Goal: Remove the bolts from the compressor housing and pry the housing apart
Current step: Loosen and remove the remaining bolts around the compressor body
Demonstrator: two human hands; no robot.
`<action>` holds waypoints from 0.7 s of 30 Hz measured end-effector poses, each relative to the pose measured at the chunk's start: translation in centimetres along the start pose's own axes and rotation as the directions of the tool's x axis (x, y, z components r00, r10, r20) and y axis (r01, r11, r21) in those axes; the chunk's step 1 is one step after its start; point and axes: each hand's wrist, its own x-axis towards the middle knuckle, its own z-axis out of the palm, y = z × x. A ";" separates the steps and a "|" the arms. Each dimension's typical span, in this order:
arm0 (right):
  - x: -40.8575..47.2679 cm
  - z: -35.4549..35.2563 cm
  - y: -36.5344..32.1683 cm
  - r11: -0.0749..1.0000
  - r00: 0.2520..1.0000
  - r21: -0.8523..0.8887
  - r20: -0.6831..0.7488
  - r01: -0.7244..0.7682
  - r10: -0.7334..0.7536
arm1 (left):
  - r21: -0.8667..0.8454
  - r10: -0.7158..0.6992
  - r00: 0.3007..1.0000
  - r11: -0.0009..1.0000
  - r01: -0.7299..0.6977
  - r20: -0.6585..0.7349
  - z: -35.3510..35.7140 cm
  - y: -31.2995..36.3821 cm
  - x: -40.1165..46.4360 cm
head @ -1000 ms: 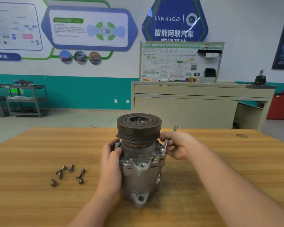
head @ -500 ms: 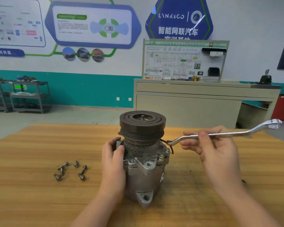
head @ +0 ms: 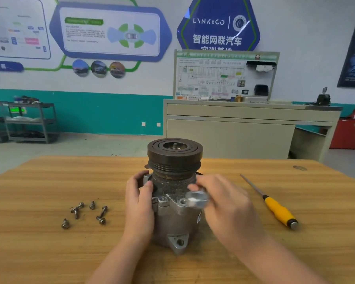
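Compressor upright at frame centre on table. Left hand grips its left side. Right hand holds blurred wrench against housing front. Loose bolts lower left; screwdriver right.

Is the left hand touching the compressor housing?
Touching. The head view shows the left hand wrapped against the side of the compressor housing, with no gap.

Bright even indoor light; right hand motion-blurred; wide-angle bending at edges.
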 end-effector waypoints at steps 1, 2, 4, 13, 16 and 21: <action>0.0 0.2 0.1 0.998 0.998 -0.017 0.006 0.059 -0.059 | 0.001 0.007 1.000 1.000 -0.007 0.002 0.0 0.0 0.0; -0.1 0.4 0.4 0.994 0.995 -0.029 -0.003 0.104 -0.104 | -0.001 0.009 1.000 1.000 -0.009 0.000 -0.1 0.0 0.0; -0.4 0.3 1.0 0.990 0.988 -0.046 -0.064 0.134 -0.137 | -0.012 0.006 1.000 1.000 -0.006 -0.001 -0.1 0.0 0.0; -1.1 0.5 1.6 0.250 0.467 0.865 -0.020 -0.436 0.884 | -0.025 0.000 1.000 1.000 0.000 0.020 -0.2 -0.5 0.2; 1.0 1.0 5.1 -0.249 0.166 0.846 0.362 -0.471 0.917 | -0.028 0.003 0.999 1.000 -0.002 0.032 -0.2 -0.4 0.2; 2.5 3.1 7.8 -0.554 0.097 0.611 0.716 -0.565 0.691 | -0.018 0.022 0.999 1.000 -0.021 0.046 -0.5 -0.5 0.2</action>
